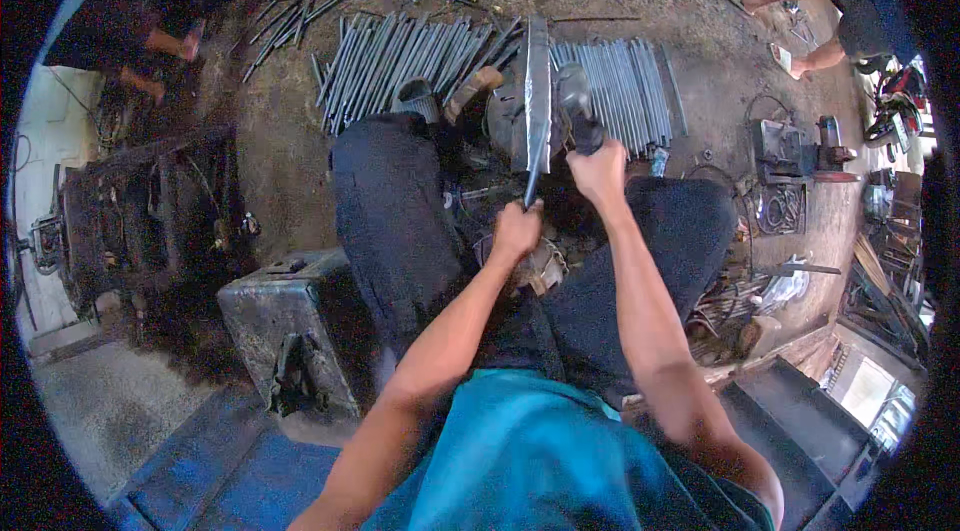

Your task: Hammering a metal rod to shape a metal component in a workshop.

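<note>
My left hand (517, 230) is closed round the dark, narrow tang of a long metal blade (537, 96). The blade points away from me, and a bright strip runs along one side. My right hand (598, 169) grips the black body of a tool with a grey, rounded head (574, 91). That head is close to the blade's right side; its blur hides the exact kind and whether it touches. Under and left of the blade sits a dark, roundish block (507, 121), partly covered. A ribbed grey metal can (416, 99) stands near my left knee.
Many thin metal rods (400, 66) lie beyond my left knee, with another row of rods (622, 81) at right. A worn metal box (290, 316) stands at left. At right are a bench grinder (832, 146) and a tray (782, 206). Another person's legs (815, 56) show far right.
</note>
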`<action>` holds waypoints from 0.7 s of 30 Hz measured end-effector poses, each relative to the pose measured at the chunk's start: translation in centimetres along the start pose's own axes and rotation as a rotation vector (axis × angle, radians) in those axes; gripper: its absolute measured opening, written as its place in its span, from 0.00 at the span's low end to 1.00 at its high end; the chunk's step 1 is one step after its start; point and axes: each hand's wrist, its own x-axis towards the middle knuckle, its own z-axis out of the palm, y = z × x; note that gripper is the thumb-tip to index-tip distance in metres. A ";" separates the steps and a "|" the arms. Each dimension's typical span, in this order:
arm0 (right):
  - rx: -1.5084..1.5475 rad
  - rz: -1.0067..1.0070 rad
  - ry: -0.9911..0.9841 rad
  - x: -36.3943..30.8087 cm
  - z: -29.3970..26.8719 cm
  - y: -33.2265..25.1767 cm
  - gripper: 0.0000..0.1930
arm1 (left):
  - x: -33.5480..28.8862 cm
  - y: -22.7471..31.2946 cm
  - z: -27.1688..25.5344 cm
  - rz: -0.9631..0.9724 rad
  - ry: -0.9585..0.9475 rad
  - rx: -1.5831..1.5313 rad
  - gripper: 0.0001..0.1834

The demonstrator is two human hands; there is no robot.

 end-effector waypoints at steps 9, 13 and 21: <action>0.771 -0.519 0.058 3.8 -17.2 -14.5 0.06 | -2.6 3.3 -3.2 0.082 -0.030 -0.148 0.28; 1.025 -0.726 -0.115 3.0 -16.7 -15.3 0.08 | -1.6 2.1 -3.1 0.013 -0.060 -0.129 0.28; 0.088 0.025 -0.127 1.1 2.3 2.3 0.09 | -0.8 2.2 -3.0 -0.017 -0.187 -0.135 0.26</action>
